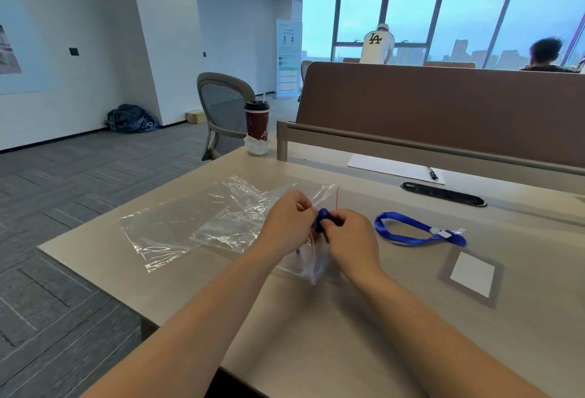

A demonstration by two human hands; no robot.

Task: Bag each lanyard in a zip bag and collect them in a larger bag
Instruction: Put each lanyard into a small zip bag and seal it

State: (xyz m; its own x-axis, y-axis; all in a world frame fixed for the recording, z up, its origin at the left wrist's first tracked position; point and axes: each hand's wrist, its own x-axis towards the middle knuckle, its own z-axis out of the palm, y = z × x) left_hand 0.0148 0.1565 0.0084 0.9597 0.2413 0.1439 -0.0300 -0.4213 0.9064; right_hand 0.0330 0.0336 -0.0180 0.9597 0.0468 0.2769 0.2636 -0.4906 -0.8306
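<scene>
My left hand [286, 223] pinches the mouth of a small clear zip bag [311, 263] that hangs down between my hands above the table. My right hand [349, 239] grips a bunched blue lanyard [323, 219] at the bag's opening; part of the lanyard shows inside the bag. A second blue lanyard [414, 230] with a white clip lies flat on the table to the right. A large clear plastic bag [177, 226] lies spread on the table to the left, with more clear bags [240, 204] crumpled over it behind my hands.
A dark red cup [257, 120] with a straw stands at the table's far corner. White paper [392, 167] with a pen and a black cable slot [443, 194] lie near the brown divider. A grey-framed white card [471, 274] lies at the right. A chair stands beyond the table.
</scene>
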